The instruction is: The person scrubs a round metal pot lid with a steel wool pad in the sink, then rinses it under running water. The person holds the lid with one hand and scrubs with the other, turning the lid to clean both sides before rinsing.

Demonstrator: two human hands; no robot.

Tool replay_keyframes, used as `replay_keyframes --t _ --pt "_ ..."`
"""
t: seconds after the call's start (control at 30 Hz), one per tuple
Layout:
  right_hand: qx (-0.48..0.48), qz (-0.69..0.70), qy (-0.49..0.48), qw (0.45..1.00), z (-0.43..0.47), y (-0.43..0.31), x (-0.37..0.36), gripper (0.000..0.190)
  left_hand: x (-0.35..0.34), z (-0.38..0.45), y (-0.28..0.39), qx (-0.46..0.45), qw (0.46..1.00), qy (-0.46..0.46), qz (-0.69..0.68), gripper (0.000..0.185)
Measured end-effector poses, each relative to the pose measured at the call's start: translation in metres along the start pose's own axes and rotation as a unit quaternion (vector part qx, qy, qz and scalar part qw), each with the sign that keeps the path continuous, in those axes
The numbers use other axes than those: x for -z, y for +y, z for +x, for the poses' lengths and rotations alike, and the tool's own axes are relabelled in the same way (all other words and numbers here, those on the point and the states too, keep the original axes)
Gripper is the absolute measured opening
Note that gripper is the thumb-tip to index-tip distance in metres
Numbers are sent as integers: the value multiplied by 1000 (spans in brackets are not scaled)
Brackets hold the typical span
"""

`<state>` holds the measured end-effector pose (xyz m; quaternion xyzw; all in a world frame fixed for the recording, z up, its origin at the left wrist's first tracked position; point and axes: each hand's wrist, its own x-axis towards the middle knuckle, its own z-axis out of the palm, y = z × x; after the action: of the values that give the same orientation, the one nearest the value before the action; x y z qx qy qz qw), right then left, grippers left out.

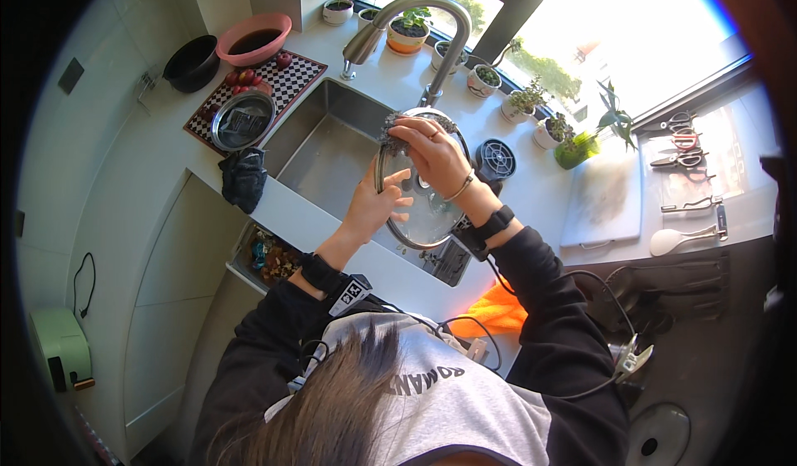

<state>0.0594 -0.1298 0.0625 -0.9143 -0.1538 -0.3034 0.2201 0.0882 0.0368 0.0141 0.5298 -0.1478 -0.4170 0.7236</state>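
Over the right half of the stainless steel sink, a round glass pot lid with a metal rim is held tilted. My left hand grips the lid at its left edge, with the fingers spread against the glass. A grey steel wool scrubber sits under the fingers of my right hand, pressed to the far part of the lid's rim. Part of the lid is hidden by my right hand and wrist. Behind the lid rises the gooseneck faucet.
Left of the sink, a checkered mat bears a metal bowl, red fruit and a pink basin. A dark cloth drapes over the counter edge. Potted plants line the window. At right lies a white cutting board.
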Motion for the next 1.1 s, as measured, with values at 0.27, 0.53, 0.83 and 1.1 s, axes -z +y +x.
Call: replay_keyframes --t 0.27,0.53,0.83,1.1 --pt "98 5 -155 983 6 -6 4 38 4 8 -4 25 1000 9 0 64" --pt "96 -1 -189 977 16 -3 8 34 -1 9 2 47 996 59 -50 62" --pt "60 -23 -175 982 20 3 8 40 5 9 4 20 999 30 -7 52" --pt "78 3 -214 974 23 -8 6 36 10 12 -4 16 999 34 -13 43"
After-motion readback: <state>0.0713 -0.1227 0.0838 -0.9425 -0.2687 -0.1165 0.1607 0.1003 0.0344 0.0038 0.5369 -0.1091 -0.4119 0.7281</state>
